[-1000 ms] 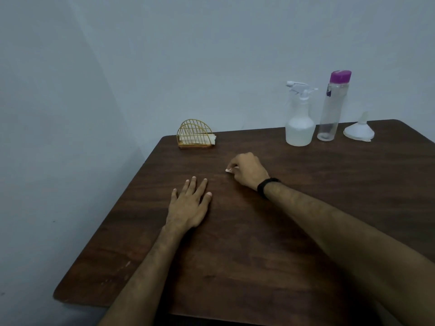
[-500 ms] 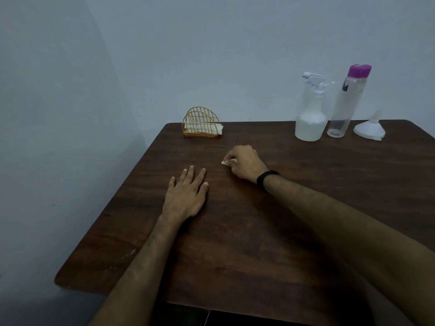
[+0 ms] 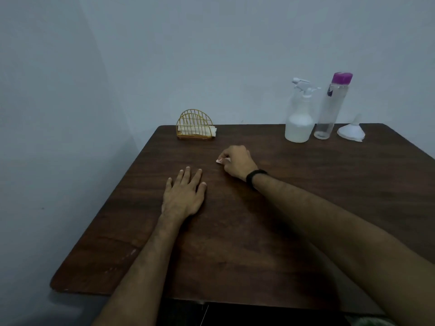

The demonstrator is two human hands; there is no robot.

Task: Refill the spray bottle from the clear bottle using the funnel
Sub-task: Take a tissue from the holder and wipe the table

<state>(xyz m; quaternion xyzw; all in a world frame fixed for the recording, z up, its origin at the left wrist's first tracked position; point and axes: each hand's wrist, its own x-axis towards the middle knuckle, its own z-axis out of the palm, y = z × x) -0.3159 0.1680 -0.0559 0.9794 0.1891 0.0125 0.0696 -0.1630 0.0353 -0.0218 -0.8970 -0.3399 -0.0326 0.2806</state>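
A dark wooden tabletop [image 3: 259, 231] fills the lower part of the head view, set into a corner of pale blue-grey walls. The left hand [image 3: 183, 196] lies flat on the wood, palm down, fingers straight and slightly spread, holding nothing. The right hand [image 3: 236, 164] rests a little further back and to the right, fingers curled, pinching a small white scrap [image 3: 219, 161] against the surface between thumb and fingertips; what the scrap is cannot be told. A black band [image 3: 255, 176] circles the right wrist. The two hands are near each other but not touching.

The task's things stand in a row at the far right edge of the tabletop, well apart from both hands. The spray bottle [image 3: 297, 123] is upright, its white trigger head on top and its nozzle pointing right, with liquid filling only the lower body. Just beside it on the right stands the clear bottle [image 3: 329, 109], tall, slim and upright, closed with a purple cap [image 3: 341, 78]. To the right of that, the white funnel [image 3: 351, 131] sits wide mouth down with its spout pointing up.

At the far edge on the left, a gold wire holder [image 3: 195, 124] stands with white folded paper inside it.
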